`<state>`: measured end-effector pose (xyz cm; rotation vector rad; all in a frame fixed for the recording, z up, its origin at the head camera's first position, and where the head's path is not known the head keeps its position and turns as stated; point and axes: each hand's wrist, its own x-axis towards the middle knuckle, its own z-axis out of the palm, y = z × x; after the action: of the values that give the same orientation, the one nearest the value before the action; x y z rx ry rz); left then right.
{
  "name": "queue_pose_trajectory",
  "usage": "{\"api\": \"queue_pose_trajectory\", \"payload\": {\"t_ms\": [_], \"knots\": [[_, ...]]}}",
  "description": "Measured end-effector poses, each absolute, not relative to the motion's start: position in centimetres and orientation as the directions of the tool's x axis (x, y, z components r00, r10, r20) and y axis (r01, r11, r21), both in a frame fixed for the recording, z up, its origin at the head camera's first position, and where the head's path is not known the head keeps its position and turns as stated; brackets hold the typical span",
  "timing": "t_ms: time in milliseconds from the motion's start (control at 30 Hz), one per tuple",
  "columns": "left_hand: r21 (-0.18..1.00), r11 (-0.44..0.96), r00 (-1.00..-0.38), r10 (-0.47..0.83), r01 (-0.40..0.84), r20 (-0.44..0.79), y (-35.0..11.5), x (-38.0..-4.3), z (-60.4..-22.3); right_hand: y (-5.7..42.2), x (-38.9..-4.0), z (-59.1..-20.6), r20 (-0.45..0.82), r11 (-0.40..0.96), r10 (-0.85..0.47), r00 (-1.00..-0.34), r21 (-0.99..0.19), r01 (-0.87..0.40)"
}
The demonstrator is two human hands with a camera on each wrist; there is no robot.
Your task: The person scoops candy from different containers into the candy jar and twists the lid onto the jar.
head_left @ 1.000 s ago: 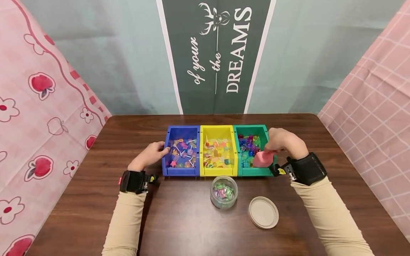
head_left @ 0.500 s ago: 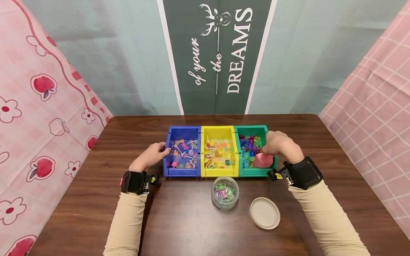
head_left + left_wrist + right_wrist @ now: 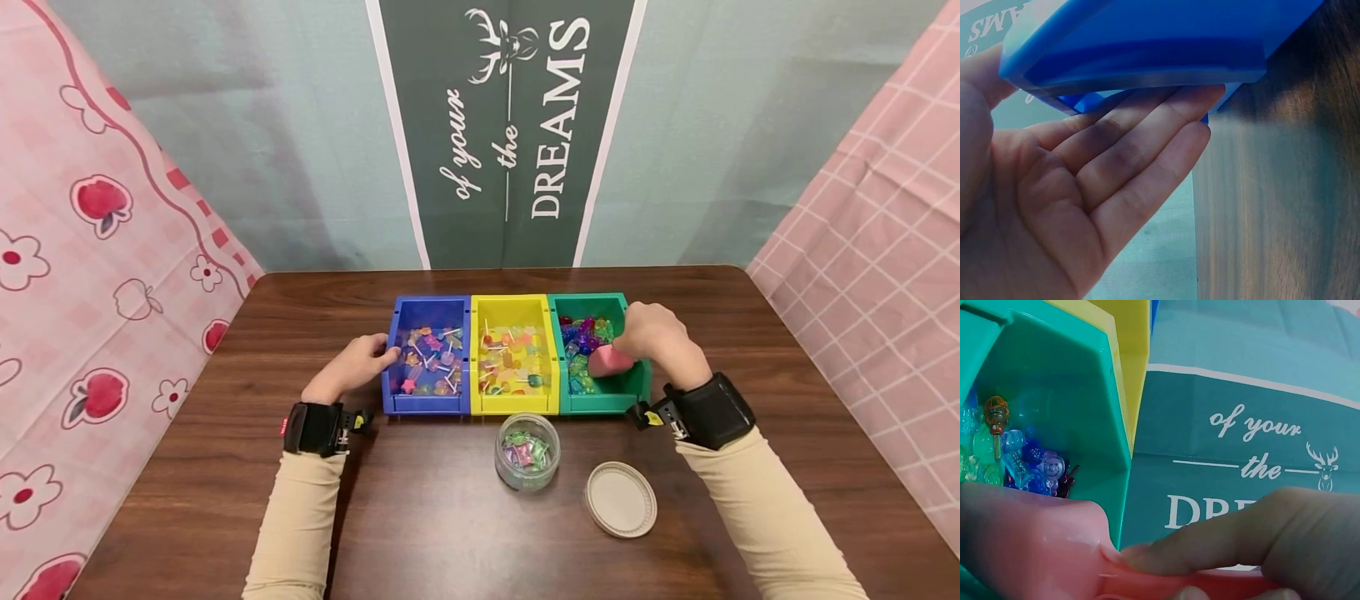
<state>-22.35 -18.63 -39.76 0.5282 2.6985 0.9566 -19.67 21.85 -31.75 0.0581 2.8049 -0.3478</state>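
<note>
My right hand [image 3: 660,337] grips the handle of a pink scoop [image 3: 609,362], whose bowl is down in the green bin [image 3: 600,404] among translucent charms. In the right wrist view, the index finger lies along the scoop handle [image 3: 1185,581], and blue, green and orange pieces [image 3: 1035,453] sit beyond the bowl. My left hand [image 3: 352,367] holds the left wall of the blue bin [image 3: 427,405], thumb over the rim. The left wrist view shows the fingers [image 3: 1147,169] stretched beneath the bin's outer edge. Small lollipop charms [image 3: 435,362] lie in the blue bin.
The yellow bin [image 3: 514,405], with more lollipop charms, stands between the blue and green ones. In front are a clear jar [image 3: 513,479] partly filled with shiny pieces and a white round lid [image 3: 620,499]. A cloth backdrop [image 3: 322,150] hangs behind the table [image 3: 420,533].
My right hand has pushed the scoop slightly leftward and away within the green bin, its bowl now deeper among the charms. My left hand keeps its place on the blue bin.
</note>
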Motion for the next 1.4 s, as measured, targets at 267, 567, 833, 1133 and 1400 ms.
{"api": "queue_pose_trajectory", "payload": {"t_ms": [267, 567, 833, 1133, 1400], "knots": [[0.64, 0.722, -0.909, 0.408, 0.263, -0.087, -18.8, -22.4, -39.8, 21.5, -18.3, -31.6, -0.345, 0.98, 0.013, -0.939, -0.181, 0.08], [0.646, 0.719, -0.912, 0.402, 0.258, -0.084, -18.7, -22.4, -40.0, 21.7, -17.0, -32.1, -0.353, 0.982, 0.016, -0.935, -0.172, 0.082], [0.646, 0.719, -0.907, 0.411, 0.259, -0.094, -18.8, -22.5, -40.2, 21.8, -16.2, -33.1, -0.337, 0.977, 0.034, -0.941, -0.189, 0.103], [0.642, 0.724, -0.907, 0.408, 0.254, -0.101, -18.7, -22.4, -39.8, 22.0, -15.5, -34.2, -0.328, 0.956, 0.055, -0.943, -0.257, 0.145], [0.638, 0.729, -0.911, 0.399, 0.248, -0.102, -18.7, -22.4, -39.9, 22.6, -15.5, -35.5, -0.35, 0.944, 0.043, -0.936, -0.292, 0.152]]}}
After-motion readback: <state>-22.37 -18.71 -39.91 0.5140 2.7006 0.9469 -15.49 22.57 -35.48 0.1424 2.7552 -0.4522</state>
